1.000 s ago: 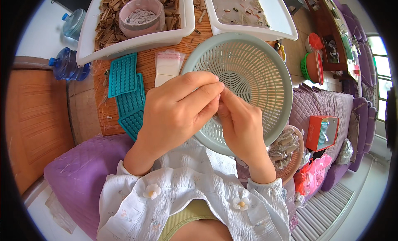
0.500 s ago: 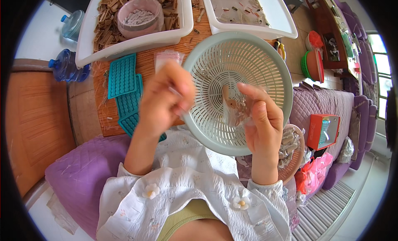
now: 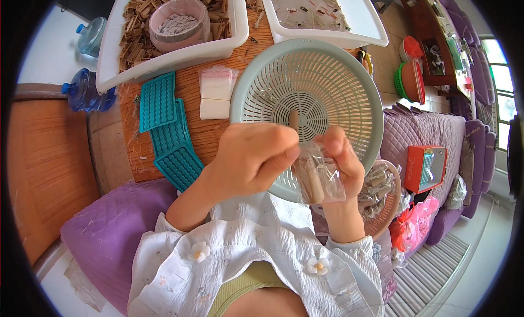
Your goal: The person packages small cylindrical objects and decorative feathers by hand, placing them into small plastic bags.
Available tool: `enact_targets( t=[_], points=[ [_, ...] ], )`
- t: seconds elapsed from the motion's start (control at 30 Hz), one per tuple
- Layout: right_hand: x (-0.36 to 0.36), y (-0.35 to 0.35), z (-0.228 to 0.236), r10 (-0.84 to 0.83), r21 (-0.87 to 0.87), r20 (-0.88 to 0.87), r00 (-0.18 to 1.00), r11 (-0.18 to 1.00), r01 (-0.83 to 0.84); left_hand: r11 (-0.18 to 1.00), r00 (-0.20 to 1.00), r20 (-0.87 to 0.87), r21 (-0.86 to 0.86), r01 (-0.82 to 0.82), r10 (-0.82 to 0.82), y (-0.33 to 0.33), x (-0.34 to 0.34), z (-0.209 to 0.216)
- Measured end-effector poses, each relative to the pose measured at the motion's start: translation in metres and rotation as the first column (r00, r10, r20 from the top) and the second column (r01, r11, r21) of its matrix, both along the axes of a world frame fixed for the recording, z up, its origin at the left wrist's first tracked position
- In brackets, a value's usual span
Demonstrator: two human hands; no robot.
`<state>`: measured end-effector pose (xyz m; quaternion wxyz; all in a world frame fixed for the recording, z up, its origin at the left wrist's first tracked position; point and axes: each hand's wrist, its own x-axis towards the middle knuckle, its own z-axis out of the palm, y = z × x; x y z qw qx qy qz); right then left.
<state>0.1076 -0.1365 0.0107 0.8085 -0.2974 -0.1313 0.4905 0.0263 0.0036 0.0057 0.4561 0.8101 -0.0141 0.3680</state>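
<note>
Left hand (image 3: 248, 161) pinches one brown stick (image 3: 293, 120) over the basket (image 3: 349, 77); right hand (image 3: 341, 159) grips a small bag (image 3: 319, 178) (some sticks already inside, filling unfinished).

Home living room: purple sofa (image 3: 436, 148)

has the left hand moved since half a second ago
Yes. The left hand has moved right across the rim of the pale green basket, toward the right hand holding the clear bag.
</note>
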Motion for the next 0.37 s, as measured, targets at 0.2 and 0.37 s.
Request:
enact_targets(
  t=[0.2, 0.37],
  points=[
    [-0.002, -0.027, -0.007, -0.012, -0.114, 0.479, 0.878, 0.991, 0.076, 0.774, 0.981, 0.184, 0.630, -0.071, -0.059, -0.002, -0.015, -0.008],
    [0.008, -0.080, 0.020, 0.040, -0.245, 0.898, 0.438, 0.873, 0.422, 0.880, 0.992, 0.051, 0.458, -0.127, 0.117, 0.014, -0.035, -0.042]
  ],
)
